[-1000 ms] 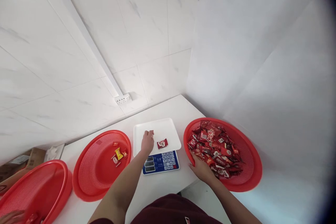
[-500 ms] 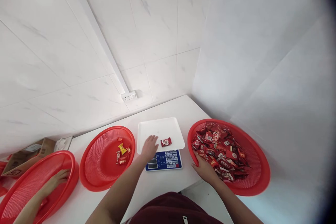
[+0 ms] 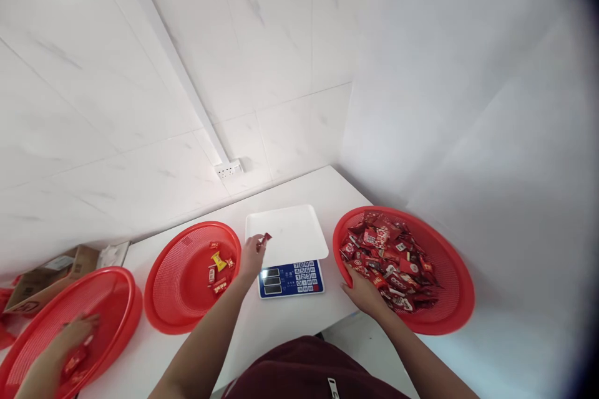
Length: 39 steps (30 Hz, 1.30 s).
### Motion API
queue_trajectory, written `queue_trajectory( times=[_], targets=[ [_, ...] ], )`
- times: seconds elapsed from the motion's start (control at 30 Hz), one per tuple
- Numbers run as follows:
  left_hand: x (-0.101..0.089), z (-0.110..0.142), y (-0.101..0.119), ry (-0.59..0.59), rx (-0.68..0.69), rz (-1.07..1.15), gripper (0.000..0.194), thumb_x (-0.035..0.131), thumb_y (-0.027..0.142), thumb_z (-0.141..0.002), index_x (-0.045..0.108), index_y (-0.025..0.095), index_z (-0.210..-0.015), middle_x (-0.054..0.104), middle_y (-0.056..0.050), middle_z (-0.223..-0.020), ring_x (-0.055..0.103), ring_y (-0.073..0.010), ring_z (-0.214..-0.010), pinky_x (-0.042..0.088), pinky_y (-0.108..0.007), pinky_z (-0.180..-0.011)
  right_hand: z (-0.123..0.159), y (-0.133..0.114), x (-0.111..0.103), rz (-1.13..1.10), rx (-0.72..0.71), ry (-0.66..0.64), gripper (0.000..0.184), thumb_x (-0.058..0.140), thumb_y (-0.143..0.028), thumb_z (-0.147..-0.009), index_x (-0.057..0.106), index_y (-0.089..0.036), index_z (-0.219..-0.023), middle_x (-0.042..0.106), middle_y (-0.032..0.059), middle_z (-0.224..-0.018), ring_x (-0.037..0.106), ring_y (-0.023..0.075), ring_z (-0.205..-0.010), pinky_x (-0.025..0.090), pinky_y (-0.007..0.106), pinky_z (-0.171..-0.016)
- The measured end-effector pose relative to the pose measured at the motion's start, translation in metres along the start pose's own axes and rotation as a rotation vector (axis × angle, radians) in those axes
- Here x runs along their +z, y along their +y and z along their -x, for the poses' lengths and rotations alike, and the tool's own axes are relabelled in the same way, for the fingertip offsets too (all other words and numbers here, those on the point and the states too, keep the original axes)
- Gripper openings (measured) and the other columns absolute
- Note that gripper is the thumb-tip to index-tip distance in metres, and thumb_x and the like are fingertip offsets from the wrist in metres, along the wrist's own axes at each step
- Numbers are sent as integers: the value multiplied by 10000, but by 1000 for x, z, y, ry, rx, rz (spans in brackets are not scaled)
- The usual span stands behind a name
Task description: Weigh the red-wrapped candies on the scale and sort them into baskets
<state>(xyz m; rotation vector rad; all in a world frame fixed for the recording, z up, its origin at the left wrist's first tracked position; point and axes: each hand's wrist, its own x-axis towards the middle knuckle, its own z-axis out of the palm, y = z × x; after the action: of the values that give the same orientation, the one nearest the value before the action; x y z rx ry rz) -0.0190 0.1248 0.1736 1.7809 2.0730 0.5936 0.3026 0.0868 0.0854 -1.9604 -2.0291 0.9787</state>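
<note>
My left hand pinches a small red candy packet just above the left edge of the white scale tray, whose surface now shows nothing on it. Below the tray is the scale's blue keypad. My right hand rests inside the near rim of the big red basket, its fingers curled among the heap of red candy packets. Left of the scale, a second red basket holds several candies, one of them yellow.
A third red basket sits at the far left, where another person's hand reaches in. Cardboard boxes stand behind it. A wall socket is on the tiled wall. The white table meets the walls in a corner behind the scale.
My left hand has picked the red packet off the scale tray and lifted it toward the left. My right hand stays in the full basket. The other person's hand moved inside the far-left basket.
</note>
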Motion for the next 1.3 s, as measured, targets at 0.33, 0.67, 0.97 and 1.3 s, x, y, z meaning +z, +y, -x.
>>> queue_trajectory(
  times=[0.33,0.67,0.97,1.3],
  targets=[
    [-25,61,-102,-67,-149,-97,676,466,449,-776,327,133,-1357,478,-195,-1345,452,-362,-1234,374,-526,-995,7,-6,-24,-364,-52,33,632,494,-422,-832,388,-146,-1390,405,114,-1426,349,234,-1328,244,386,-1101],
    [-13,54,-99,-106,-125,-192,660,316,476,-822,384,49,-1321,520,-251,-1271,481,-392,-1195,418,-542,-939,-6,37,-52,148,239,-79,937,658,-434,-723,96,-341,-1466,-16,13,-1555,-67,391,-1384,67,638,-1050],
    [14,57,-47,45,184,-138,543,338,461,-828,492,112,-1215,534,-180,-1258,388,-335,-1278,349,-507,-1040,-14,27,-35,125,176,84,704,544,-55,-745,377,-288,-1387,104,82,-1541,259,344,-1339,376,422,-977],
    [23,65,-15,-66,232,-54,446,384,417,-849,507,193,-1214,561,-106,-1274,390,-287,-1297,349,-514,-1048,-2,76,-68,-249,292,383,357,408,-247,-839,585,-148,-1134,634,93,-1110,605,224,-975,472,347,-844]
  ],
)
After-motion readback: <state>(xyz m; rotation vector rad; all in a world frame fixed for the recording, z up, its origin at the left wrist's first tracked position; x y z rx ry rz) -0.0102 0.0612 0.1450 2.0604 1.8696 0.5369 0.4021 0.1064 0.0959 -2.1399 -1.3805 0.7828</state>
